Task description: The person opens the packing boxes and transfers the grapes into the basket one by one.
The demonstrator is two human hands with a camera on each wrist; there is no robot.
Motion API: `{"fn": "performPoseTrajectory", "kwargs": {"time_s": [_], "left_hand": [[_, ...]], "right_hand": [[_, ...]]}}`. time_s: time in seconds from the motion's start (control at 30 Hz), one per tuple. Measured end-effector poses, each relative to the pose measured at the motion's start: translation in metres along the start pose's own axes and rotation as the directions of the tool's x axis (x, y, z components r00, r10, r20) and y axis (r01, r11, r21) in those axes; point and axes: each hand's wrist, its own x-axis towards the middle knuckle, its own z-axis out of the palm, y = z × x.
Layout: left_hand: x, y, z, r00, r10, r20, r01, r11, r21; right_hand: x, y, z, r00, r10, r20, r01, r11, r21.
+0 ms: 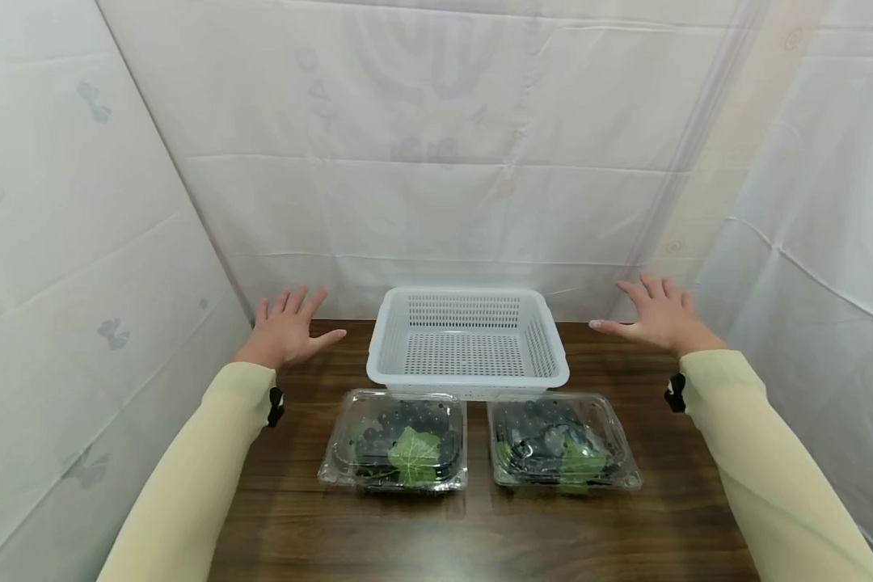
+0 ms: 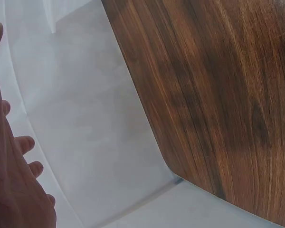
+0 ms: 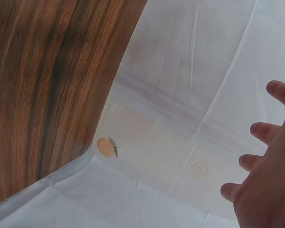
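Observation:
My left hand [image 1: 284, 330] is held up with fingers spread at the table's back left, holding nothing. On the other side, my right hand [image 1: 660, 317] is likewise spread and holds nothing. Between them a white plastic basket [image 1: 469, 381] with slotted walls stands at the back of the table. Two clear plastic boxes sit side by side in front of it. The left box [image 1: 349, 440] and the right box [image 1: 614, 440] both hold dark round grapes, with a green leaf showing under each lid. Neither hand touches the basket or the boxes.
The dark brown wooden table [image 1: 422, 533] has rounded back corners, one showing in each wrist view. White cloth [image 1: 422, 202] with faint prints hangs behind the table, and more cloth closes in both sides.

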Motion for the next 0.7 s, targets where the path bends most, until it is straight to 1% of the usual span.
{"fn": "performPoseTrajectory", "kwargs": {"time_s": [0.23,0.37,0.57,0.7], "left_hand": [[-0.006,0.006,0.003,0.998,0.049,-0.027,-0.049,0.999,0.017],[-0.010,0.008,0.005,0.996,0.072,-0.052,-0.070,0.997,0.036],[-0.017,0.007,0.012,0.995,0.091,-0.051,-0.089,0.995,0.048],[-0.023,0.006,0.014,0.993,0.098,-0.061,-0.097,0.995,0.034]], "right_hand": [[-0.006,-0.007,0.005,0.998,-0.040,-0.041,0.042,0.998,0.037],[-0.010,-0.010,0.009,0.995,-0.068,-0.076,0.070,0.997,0.033],[-0.017,-0.015,0.016,0.986,-0.123,-0.115,0.126,0.992,0.020],[-0.022,-0.017,0.021,0.982,-0.142,-0.126,0.150,0.987,0.054]]}}
